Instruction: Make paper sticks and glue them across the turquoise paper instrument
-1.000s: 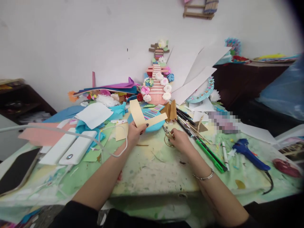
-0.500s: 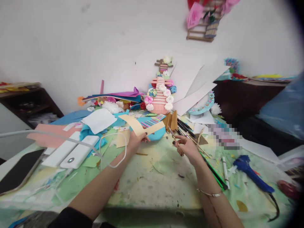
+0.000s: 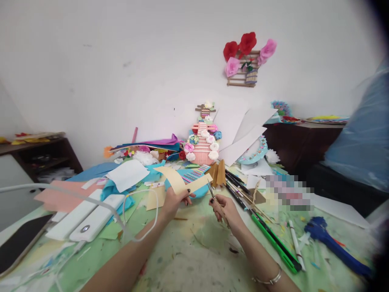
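My left hand (image 3: 175, 204) is closed on a curved cream paper strip (image 3: 174, 178), pinching it where it bends. One end of the strip reaches right toward my other hand. In my right hand (image 3: 225, 211) are metal scissors (image 3: 212, 190), their blades pointing up at the strip's right end. Whether the blades touch the paper I cannot tell. Behind the strip lies a light blue piece (image 3: 204, 190) bearing a row of small coloured sticks (image 3: 194, 174). A flat cream paper piece (image 3: 154, 197) rests left of my left hand.
Pens (image 3: 238, 194) and a green cutter (image 3: 275, 243) lie to the right, near a blue glue gun (image 3: 334, 247). White power banks (image 3: 94, 219) and a cable (image 3: 115, 211) are on the left. A flower-decorated pink model (image 3: 202, 142) stands by the wall.
The view has tilted up. My right hand has brought the scissors to the right end of the paper strip, while my left hand keeps its hold on the paper.
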### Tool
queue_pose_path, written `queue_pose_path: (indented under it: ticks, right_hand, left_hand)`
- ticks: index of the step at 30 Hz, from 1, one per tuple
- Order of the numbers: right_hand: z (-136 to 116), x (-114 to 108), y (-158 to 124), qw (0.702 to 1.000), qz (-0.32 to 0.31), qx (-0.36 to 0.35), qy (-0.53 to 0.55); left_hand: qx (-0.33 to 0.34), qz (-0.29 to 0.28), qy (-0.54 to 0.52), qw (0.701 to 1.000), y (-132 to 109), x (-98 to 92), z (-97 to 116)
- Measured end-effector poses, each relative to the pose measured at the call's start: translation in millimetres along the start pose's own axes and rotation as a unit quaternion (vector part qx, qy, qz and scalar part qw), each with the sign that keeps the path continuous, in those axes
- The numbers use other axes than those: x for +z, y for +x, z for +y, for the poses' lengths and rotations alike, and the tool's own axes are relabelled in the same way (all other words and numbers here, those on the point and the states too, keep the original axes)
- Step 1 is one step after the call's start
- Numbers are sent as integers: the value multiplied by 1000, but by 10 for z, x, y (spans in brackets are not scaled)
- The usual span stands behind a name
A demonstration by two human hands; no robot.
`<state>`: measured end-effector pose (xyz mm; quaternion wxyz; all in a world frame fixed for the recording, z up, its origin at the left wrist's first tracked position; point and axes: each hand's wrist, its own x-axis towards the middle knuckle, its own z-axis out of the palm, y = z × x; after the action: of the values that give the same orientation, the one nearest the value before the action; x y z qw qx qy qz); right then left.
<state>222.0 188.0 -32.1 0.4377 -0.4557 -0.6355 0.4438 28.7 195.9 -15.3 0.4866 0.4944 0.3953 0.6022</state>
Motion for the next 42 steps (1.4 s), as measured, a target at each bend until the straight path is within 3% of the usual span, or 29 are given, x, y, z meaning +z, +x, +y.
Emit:
queue_pose_path:
  ticks: [11,21,31,42]
  right_hand:
    - [-63,70,-19,999,3,-19,38]
    - [-82,53,-16,996,14,3,87]
    - [-84,48,-22,998,15,-14,54]
    - [-93,62,-24,993,7,23,120]
  left_hand:
    - [13,-45,29,999,-107,92,82]
    - [-1,-31,19,999,-104,75,71]
    - [13,-33,23,999,-106,70,87]
    - [8,-36,22,999,-119,72,95]
